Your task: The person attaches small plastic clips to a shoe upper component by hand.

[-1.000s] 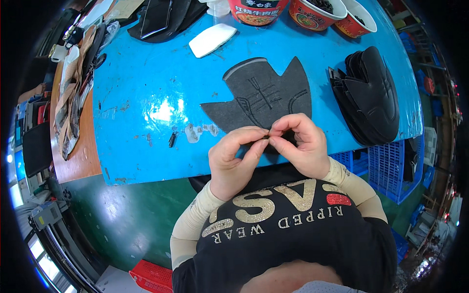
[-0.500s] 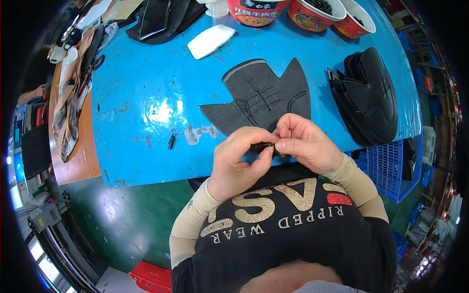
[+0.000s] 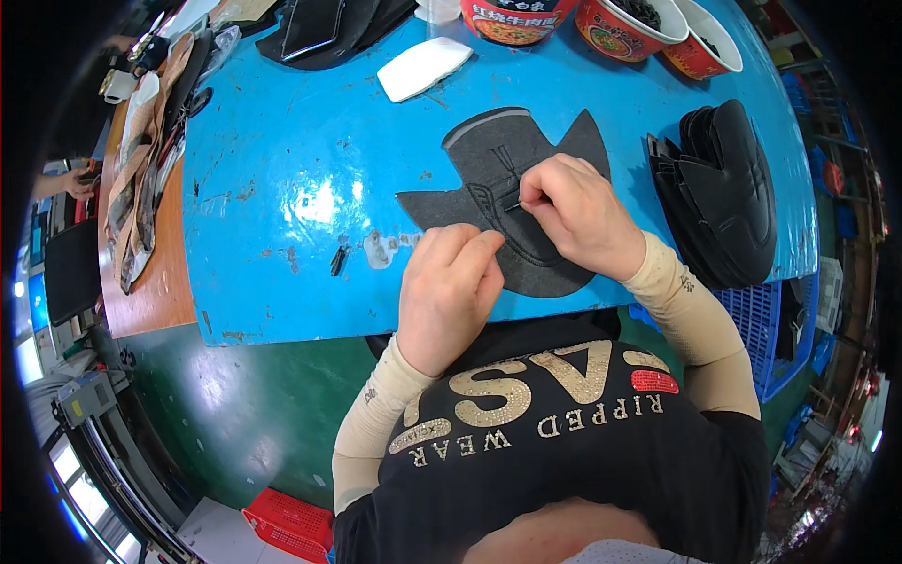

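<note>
A flat dark grey piece (image 3: 503,132) with pointed sides and raised or stitched lines lies near the table's front edge. Over its middle, my right hand (image 3: 578,216) is closed in a pinch on a small thin dark strip (image 3: 512,205). My left hand (image 3: 449,293) is at the piece's lower left edge, thumb and fingertips pressed together; whatever they may hold is too small to make out. A few short black strips (image 3: 338,260) lie on the table left of my left hand.
A stack of moulded black pieces (image 3: 723,197) stands at the right. Along the back are red paper tubs (image 3: 625,33), some holding black bits, a white pad (image 3: 425,70) and black sheets (image 3: 329,38). A blue crate (image 3: 770,329) stands beyond the right edge. Another person's hand (image 3: 77,183) shows far left.
My hands were together at the table's front edge, handling a small dark bundle. Now they are apart: the right has moved forward onto the grey piece, the left stays nearer me.
</note>
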Demonstrator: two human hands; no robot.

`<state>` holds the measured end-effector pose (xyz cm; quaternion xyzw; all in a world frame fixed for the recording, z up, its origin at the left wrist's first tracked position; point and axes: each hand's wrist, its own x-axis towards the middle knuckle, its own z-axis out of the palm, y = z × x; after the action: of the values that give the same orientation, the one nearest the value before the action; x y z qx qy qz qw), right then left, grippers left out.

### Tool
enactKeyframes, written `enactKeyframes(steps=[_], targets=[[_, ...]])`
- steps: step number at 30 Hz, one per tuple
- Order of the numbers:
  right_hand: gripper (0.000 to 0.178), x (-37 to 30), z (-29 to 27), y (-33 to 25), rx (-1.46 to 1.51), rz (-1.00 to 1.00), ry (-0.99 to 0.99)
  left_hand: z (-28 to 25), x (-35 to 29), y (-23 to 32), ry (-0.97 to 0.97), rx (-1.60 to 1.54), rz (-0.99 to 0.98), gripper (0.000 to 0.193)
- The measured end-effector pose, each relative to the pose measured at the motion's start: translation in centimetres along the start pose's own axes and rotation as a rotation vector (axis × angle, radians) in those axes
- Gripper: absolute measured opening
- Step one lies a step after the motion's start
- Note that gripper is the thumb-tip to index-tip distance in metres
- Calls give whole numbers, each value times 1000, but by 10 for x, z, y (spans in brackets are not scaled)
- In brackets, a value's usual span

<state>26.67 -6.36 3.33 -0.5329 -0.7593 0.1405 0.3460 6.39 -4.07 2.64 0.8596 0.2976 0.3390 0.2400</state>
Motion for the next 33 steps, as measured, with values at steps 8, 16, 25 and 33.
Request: enactKeyframes(steps=[8,16,25,33], targets=[[18,-4,3,-3,-49,-2,13,2,14,9,-181,212,46,39],[21,-16,-11,1,-191,50,173,6,15,9,-208,292,75,41],[13,-6,-1,-6,-419,-168,72,1,18,9,-199,395,71,40],[19,-24,-6,-4,-81,145,359,-17,18,-19,88,166,-74,26]])
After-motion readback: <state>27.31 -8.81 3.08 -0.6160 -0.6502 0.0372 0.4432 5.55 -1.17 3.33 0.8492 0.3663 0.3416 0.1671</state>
